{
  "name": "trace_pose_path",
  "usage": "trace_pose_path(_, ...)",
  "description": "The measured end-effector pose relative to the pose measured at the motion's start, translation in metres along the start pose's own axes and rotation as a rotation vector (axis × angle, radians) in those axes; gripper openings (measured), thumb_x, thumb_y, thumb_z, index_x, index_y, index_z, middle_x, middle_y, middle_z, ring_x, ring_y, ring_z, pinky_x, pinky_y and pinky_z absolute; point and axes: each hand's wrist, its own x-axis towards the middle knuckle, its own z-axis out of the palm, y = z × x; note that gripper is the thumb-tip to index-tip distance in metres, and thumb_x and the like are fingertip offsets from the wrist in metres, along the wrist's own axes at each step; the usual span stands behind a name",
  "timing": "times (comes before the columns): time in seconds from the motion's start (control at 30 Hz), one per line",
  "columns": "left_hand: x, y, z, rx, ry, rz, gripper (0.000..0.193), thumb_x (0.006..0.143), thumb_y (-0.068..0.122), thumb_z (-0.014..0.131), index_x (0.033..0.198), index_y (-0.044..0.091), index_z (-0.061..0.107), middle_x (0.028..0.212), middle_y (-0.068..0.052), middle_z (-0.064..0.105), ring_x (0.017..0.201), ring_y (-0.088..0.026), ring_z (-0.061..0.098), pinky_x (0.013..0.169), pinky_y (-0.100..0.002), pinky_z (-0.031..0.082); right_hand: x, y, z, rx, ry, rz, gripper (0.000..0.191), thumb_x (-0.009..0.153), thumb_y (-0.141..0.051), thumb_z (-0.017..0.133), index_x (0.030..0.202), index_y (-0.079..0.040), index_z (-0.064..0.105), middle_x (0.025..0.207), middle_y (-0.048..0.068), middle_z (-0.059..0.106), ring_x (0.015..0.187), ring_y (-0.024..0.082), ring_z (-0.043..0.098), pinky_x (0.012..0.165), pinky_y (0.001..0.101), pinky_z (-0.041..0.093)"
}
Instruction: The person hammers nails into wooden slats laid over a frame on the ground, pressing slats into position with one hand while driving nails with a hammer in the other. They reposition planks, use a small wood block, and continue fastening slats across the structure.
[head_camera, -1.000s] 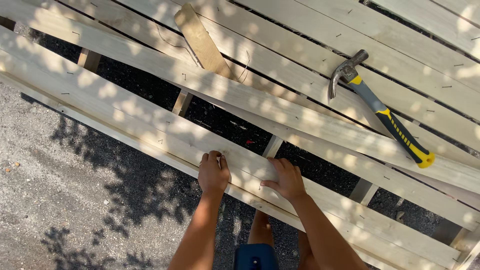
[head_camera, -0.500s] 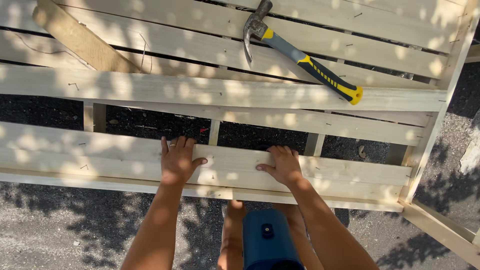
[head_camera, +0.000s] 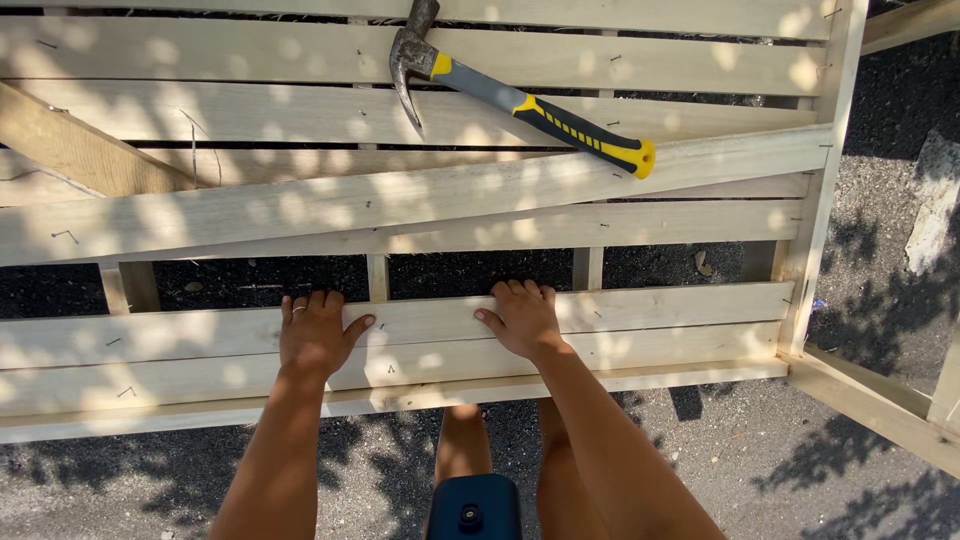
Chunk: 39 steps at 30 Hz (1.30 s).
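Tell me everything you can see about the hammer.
The hammer is a claw hammer with a dull metal head, a grey neck and a black and yellow grip ending in a yellow butt. It lies flat and slanted across the pale wooden slats, head toward the top edge, claw pointing down. No hand touches it.

The person's arms are bare to the edge of view with no sleeves showing, the left hand (head_camera: 315, 335) wears a thin ring on one of its fingers (head_camera: 288, 309), the right hand (head_camera: 522, 318) wears nothing, and the legs are bare.
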Motion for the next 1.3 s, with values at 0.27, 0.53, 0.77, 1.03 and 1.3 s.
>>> trace_pose_path(0.27,-0.011,0.016,0.015,-0.04,0.155,-0.173,0.09,0.08,0.072,0.061,0.151,0.021,0.04,0.161,-0.016,0.026,0.155,-0.037,0.017,0.124,-0.057,0.017,0.004,0.004,0.003,0.013,-0.016,-0.017,0.046,0.095,-0.055,0.059,0.116,-0.015,0.063,0.115,0.006,0.062,0.113,0.03,0.054,0.099,0.0532,0.034)
trace_pose_path(0.53,-0.038,0.066,0.052,-0.659,0.398,-0.738,0.122,0.087,0.066,0.067,0.165,0.002,-0.003,0.171,-0.024,-0.01,0.161,-0.037,-0.004,0.119,-0.073,0.009,0.005,-0.01,-0.005,-0.004,-0.117,0.02,0.053,0.091,-0.059,0.058,0.123,-0.017,0.062,0.119,0.006,0.059,0.115,0.031,0.051,0.1,0.0521,0.032)
trace_pose_path(0.77,-0.037,0.068,0.047,-0.755,0.309,-0.731,0.122,0.086,0.07,0.063,0.164,0.007,-0.005,0.172,-0.014,-0.014,0.161,-0.034,-0.006,0.117,-0.078,0.003,0.023,-0.013,-0.004,0.031,-0.033,0.036,0.047,0.096,-0.055,0.053,0.112,-0.014,0.07,0.111,0.005,0.067,0.113,0.029,0.055,0.098,0.0532,0.034)
trace_pose_path(1.03,-0.02,0.054,0.029,-0.833,0.326,-0.733,0.115,0.085,0.069,0.062,0.163,0.01,0.001,0.172,-0.011,-0.009,0.159,-0.034,-0.003,0.114,-0.078,0.004,0.052,-0.026,-0.006,0.011,-0.041,-0.016,0.04,0.095,-0.05,0.057,0.111,-0.015,0.07,0.109,0.006,0.067,0.108,0.032,0.054,0.095,0.0571,0.035)
trace_pose_path(1.3,-0.041,0.026,0.055,-0.771,0.677,-0.916,0.071,0.103,0.04,0.054,0.163,0.011,0.028,0.174,-0.014,0.011,0.161,-0.039,0.017,0.126,-0.068,0.011,0.111,-0.022,-0.085,0.296,0.312,-0.503,0.015,0.093,-0.006,0.071,0.106,-0.006,0.066,0.1,0.006,0.069,0.095,0.022,0.064,0.083,0.0367,0.053)
